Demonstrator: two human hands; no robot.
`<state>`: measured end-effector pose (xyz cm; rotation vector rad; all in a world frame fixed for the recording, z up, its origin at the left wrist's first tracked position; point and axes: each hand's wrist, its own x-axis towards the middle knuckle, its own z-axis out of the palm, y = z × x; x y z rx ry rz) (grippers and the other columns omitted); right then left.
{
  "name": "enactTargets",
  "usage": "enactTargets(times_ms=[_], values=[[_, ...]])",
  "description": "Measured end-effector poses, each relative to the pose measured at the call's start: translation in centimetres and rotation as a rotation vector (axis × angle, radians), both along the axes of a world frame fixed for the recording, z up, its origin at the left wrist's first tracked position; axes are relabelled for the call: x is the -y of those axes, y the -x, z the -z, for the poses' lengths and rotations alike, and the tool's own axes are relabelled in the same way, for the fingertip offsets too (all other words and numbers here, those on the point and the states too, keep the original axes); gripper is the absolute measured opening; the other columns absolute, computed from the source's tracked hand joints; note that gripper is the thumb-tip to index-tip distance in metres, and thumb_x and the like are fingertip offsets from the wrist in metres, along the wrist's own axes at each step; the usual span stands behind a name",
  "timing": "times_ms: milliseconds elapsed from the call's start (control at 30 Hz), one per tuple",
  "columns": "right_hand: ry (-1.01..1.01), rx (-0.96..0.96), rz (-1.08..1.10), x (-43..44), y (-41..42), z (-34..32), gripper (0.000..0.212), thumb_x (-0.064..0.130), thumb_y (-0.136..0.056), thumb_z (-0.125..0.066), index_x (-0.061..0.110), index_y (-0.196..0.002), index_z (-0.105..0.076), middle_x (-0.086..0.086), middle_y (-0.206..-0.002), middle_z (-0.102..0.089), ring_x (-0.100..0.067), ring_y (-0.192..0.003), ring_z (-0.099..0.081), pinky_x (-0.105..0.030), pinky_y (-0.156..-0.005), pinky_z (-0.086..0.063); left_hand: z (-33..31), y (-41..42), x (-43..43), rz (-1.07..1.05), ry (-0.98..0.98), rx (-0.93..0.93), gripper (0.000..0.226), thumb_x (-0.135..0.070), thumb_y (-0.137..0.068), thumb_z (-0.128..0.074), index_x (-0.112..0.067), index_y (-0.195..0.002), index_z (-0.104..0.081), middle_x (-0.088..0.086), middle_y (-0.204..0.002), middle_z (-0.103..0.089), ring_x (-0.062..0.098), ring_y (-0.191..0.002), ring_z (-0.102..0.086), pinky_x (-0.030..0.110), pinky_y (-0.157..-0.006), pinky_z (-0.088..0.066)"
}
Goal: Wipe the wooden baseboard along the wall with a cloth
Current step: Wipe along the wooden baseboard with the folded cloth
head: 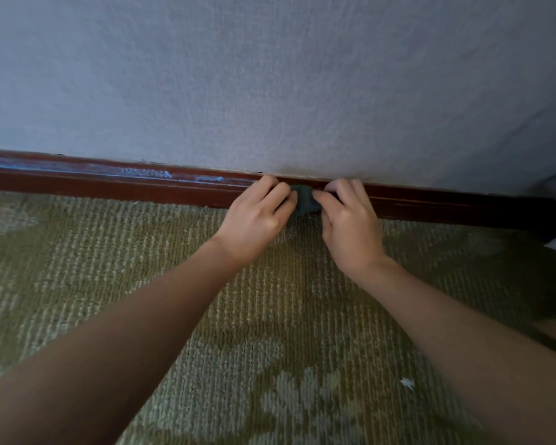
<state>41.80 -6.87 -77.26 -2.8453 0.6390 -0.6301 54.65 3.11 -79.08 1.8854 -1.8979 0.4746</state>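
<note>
Baseboard point(109, 184) runs left to right at the far edge of your carpet point(142, 284), under the wall point(270, 75) — your left hand point(257, 220) and right hand point(350, 226) both pinch the dark cloth point(305, 203) against it.

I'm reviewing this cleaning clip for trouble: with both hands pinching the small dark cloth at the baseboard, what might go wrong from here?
1. The small dark green cloth, bunched between the left hand and right hand, covers little of the reddish-brown wooden baseboard, so strokes may skip patches such as the pale streaks to the left.
2. It sits close to the pale textured wall and the olive patterned carpet, so loosened dirt might smear onto either.
</note>
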Motion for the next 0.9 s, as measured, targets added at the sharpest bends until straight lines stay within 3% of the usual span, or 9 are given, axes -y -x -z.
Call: enactTargets(times_ms=[167, 467, 667, 900], values=[[-0.038, -0.013, 0.017, -0.2, -0.2, -0.7, 0.027, -0.02, -0.066, -0.065, -0.008, -0.091, -0.069, -0.02, -0.085, -0.061, -0.038, -0.079, -0.057, -0.046, -0.066, -0.052, -0.7, 0.4, -0.1, -0.032, -0.014, -0.082, 0.025, 0.008, -0.078, -0.045, 0.013, -0.088, -0.068, 0.02, -0.075, -0.063, 0.031, -0.066, -0.06, 0.035, -0.056, -0.052], [-0.007, -0.003, -0.006, -0.6, -0.7, -0.6, 0.026, -0.019, -0.068, -0.064, -0.009, -0.092, -0.068, -0.021, -0.083, -0.06, -0.038, -0.077, -0.057, -0.044, -0.063, -0.052, -1.4, -0.6, -0.5, -0.016, -0.003, 0.054, 0.02, 0.009, -0.083, -0.048, 0.014, -0.088, -0.067, 0.021, -0.075, -0.063, 0.03, -0.064, -0.059, 0.035, -0.057, -0.052], [0.009, -0.023, -0.034, -0.3, -0.7, -0.4, 0.029, -0.021, -0.064, -0.067, -0.009, -0.091, -0.068, -0.02, -0.083, -0.061, -0.037, -0.075, -0.058, -0.042, -0.062, -0.052, -1.1, 0.0, -0.4, -0.046, -0.029, -0.019, 0.027, 0.005, -0.08, -0.042, 0.012, -0.084, -0.068, 0.02, -0.074, -0.062, 0.03, -0.065, -0.06, 0.033, -0.058, -0.052], [0.101, -0.088, -0.067, 0.0, -0.7, -0.8, 0.032, -0.018, -0.061, -0.071, -0.009, -0.091, -0.068, -0.02, -0.082, -0.061, -0.036, -0.076, -0.059, -0.038, -0.061, -0.05, -1.1, -0.6, -0.8, -0.033, -0.055, 0.124, 0.014, 0.007, -0.078, -0.054, 0.01, -0.084, -0.066, 0.018, -0.074, -0.06, 0.03, -0.065, -0.058, 0.034, -0.058, -0.047]])
